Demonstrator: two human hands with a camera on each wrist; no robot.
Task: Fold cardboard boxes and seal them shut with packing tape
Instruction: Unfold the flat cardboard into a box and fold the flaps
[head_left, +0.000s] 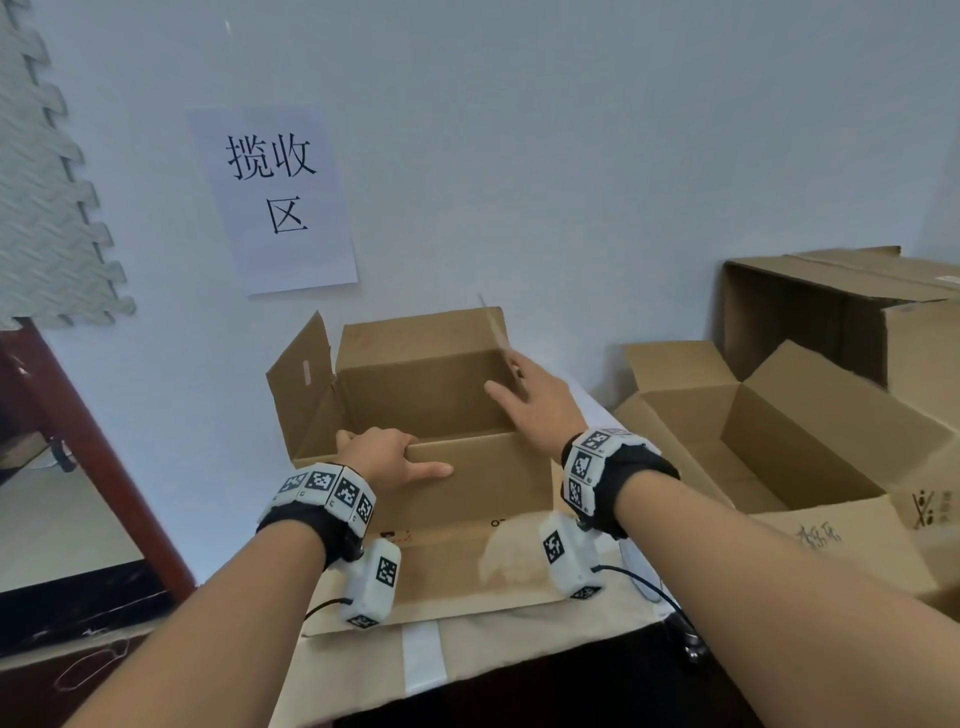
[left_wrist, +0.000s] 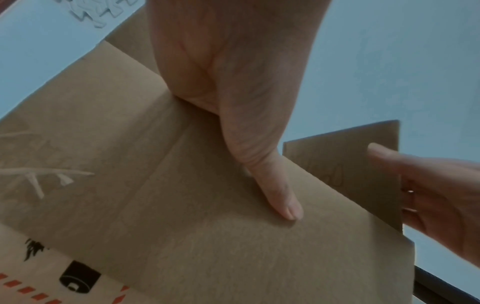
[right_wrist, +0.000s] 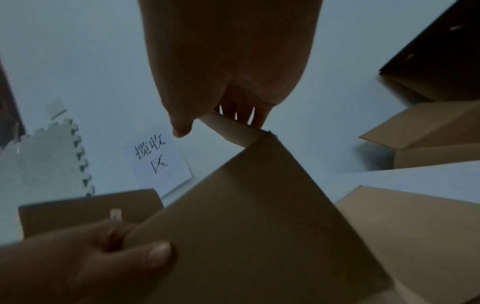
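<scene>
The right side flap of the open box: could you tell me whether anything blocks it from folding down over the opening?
Nothing visible does. The right hand touches the right side flap with straight fingers, and the box cavity below looks empty. The left hand grips the near wall's top edge at the left, clear of that flap's path.

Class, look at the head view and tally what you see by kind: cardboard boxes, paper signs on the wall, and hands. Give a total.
Cardboard boxes: 3
Paper signs: 1
Hands: 2
Total: 6
</scene>
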